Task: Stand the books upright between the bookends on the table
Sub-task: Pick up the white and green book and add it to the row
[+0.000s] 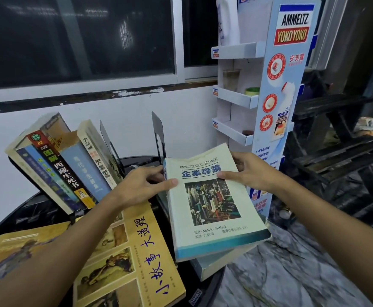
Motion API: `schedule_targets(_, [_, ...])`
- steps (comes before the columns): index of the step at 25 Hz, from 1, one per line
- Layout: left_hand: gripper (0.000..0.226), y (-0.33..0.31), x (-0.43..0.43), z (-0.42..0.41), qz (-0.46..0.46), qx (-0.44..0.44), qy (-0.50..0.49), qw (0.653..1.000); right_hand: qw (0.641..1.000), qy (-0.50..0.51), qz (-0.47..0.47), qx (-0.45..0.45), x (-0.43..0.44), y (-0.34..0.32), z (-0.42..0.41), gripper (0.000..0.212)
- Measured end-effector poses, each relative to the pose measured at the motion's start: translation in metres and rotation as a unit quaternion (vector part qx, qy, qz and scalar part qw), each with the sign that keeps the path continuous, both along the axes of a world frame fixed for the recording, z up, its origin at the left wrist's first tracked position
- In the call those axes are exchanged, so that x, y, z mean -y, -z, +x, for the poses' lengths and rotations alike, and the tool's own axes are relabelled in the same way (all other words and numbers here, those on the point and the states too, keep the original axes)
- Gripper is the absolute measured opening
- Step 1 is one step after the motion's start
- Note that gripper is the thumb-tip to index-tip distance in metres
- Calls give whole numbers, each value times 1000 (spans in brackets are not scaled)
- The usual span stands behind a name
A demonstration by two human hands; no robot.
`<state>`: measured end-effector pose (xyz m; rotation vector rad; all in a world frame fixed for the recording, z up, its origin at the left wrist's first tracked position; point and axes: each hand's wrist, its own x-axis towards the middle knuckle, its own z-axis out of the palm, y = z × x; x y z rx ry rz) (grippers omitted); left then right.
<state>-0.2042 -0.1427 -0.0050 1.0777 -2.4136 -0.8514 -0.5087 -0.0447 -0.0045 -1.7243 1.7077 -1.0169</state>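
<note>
A pale green book titled Understanding Business (212, 207) lies face up on another book (216, 264) at the table's right edge. My left hand (141, 187) grips its left top corner at the spine, thumb on the cover. My right hand (247, 171) holds its top right corner, thumb on the cover. Behind them stand two black metal bookends: one (159, 134) free at the back, the other (109, 145) against a row of several books (65, 165) that lean left.
A yellow book (132, 258) with comic panels lies flat under my left forearm, and another tan book (15, 249) lies at the lower left. The round black table (26, 213) stands against a white wall. A cardboard display rack (267, 96) and dark wooden shelving (336, 138) stand to the right.
</note>
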Motion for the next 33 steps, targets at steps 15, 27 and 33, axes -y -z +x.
schedule_targets(15, [68, -66, -40, 17, -41, -224, 22, 974, 973, 47, -219, 52, -17, -61, 32, 50])
schedule_targets(27, [58, -52, -51, 21, -40, -210, 31, 976, 973, 62, -215, 50, -9, -51, 39, 57])
schedule_targets(33, [58, -42, -56, 17, -24, -218, 37, 975, 956, 181, -227, -45, -8, -42, 58, 97])
